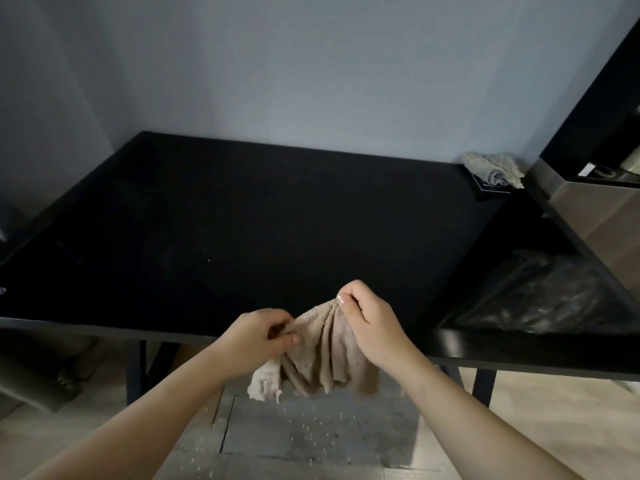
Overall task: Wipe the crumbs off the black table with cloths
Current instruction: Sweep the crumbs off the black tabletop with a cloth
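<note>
A beige cloth (pixel 322 355) hangs in folds in front of the near edge of the black table (pixel 242 216). My left hand (pixel 258 341) pinches its left upper edge. My right hand (pixel 369 323) pinches the top right of the cloth a little higher, over the table's front edge. A single pale crumb (pixel 209 260) lies on the table top left of centre. A second, greyish cloth (pixel 493 168) lies crumpled at the table's far right corner. Several white crumbs (pixel 311 427) are scattered on the floor below the hanging cloth.
A bin lined with a black plastic bag (pixel 540 299) stands to the right of the table. A stainless steel appliance (pixel 595 206) is at the far right. A grey wall (pixel 277 64) runs behind the table. Table legs (pixel 136 368) stand below the front edge.
</note>
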Motion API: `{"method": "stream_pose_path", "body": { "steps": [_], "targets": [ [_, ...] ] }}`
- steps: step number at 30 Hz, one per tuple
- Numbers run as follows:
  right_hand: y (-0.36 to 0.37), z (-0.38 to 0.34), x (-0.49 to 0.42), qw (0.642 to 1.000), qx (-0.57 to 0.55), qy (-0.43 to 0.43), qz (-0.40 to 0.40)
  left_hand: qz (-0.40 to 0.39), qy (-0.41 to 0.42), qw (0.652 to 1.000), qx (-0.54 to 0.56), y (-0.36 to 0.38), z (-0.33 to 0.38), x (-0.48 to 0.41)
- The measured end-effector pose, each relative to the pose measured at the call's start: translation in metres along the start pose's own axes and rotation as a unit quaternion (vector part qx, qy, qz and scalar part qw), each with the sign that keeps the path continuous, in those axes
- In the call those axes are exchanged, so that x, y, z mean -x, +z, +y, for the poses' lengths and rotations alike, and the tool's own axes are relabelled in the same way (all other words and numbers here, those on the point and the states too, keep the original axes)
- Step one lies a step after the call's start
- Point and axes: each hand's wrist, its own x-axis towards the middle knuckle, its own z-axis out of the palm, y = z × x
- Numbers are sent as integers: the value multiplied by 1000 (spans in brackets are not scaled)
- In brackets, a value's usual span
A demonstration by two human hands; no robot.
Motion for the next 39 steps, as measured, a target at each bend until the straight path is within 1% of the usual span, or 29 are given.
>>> {"method": "stream_pose_path", "body": {
  "steps": [4, 6, 7, 8, 10, 11, 13, 14, 15, 17, 18, 19, 21, 22, 23, 24, 25, 26, 27, 28, 29, 30, 32, 34, 35, 36, 38, 39],
  "targets": [
    [-1, 2, -3, 993, -46, 5, 104, 47, -56, 995, 69, -6, 7, -6],
    [2, -3, -3, 991, -70, 5, 116, 90, -89, 988, 91, -5, 10, -12],
    [4, -5, -2, 992, -79, -6, 97, 113, -114, 976, 146, -5, 13, -15],
    [7, -7, -2, 995, -76, -23, 57, 128, -143, 954, 231, -5, 16, -18],
    [16, -9, -2, 997, -38, -60, -41, 125, -195, 881, 411, -7, 26, -20],
    [20, -7, -2, 995, -17, -76, -59, 112, -208, 853, 466, -9, 30, -19],
    [26, -1, -5, 995, 8, -91, -24, 98, -215, 817, 525, -10, 32, -17],
    [27, 0, -6, 996, 6, -83, -21, 98, -213, 799, 554, -10, 32, -16],
    [29, 1, -8, 997, -2, -66, -41, 102, -209, 783, 577, -10, 32, -16],
    [36, 1, -8, 995, -30, -49, -84, 109, -200, 769, 597, -11, 30, -17],
    [40, -1, -9, 994, -51, -53, -83, 109, -193, 772, 596, -13, 31, -17],
    [42, -2, -12, 993, -70, -64, -65, 109, -182, 778, 591, -14, 29, -18],
    [44, -5, -16, 994, -71, -75, -22, 116, -159, 795, 574, -19, 26, -19],
    [44, -7, -18, 996, -51, -77, 8, 128, -149, 814, 546, -22, 25, -18],
    [45, -7, -22, 995, -17, -78, 51, 157, -141, 851, 481, -24, 20, -17],
    [43, -6, -28, 992, 25, -76, 101, 198, -129, 902, 362, -27, 11, -17],
    [42, -3, -36, 984, 80, -66, 145, 241, -110, 941, 209, -29, -2, -16],
    [42, 3, -44, 974, 144, -48, 168, 276, -89, 955, 65, -31, -17, -14],
    [44, 10, -52, 965, 213, -20, 150, 302, -76, 950, -37, -33, -33, -13],
    [50, 14, -57, 956, 274, 13, 103, 318, -73, 940, -104, -34, -49, -13],
    [60, 17, -59, 942, 328, 37, 51, 317, -83, 933, -149, -36, -64, -13],
    [71, 20, -60, 929, 368, 34, 20, 302, -106, 930, -182, -38, -77, -14],
    [85, 21, -60, 908, 418, -8, 11, 261, -167, 924, -224, -43, -98, -15],
    [81, 26, -72, 898, 439, -33, -16, 234, -222, 916, -239, -50, -113, -13],
    [75, 31, -84, 900, 434, -15, -34, 221, -239, 914, -240, -52, -119, -13],
    [69, 35, -96, 906, 422, 18, -32, 210, -248, 915, -241, -54, -123, -12],
    [64, 34, -120, 913, 399, 87, -4, 194, -251, 918, -238, -56, -127, -13],
    [67, 32, -130, 917, 386, 104, 0, 188, -251, 919, -239, -56, -127, -13]
  ]
}}
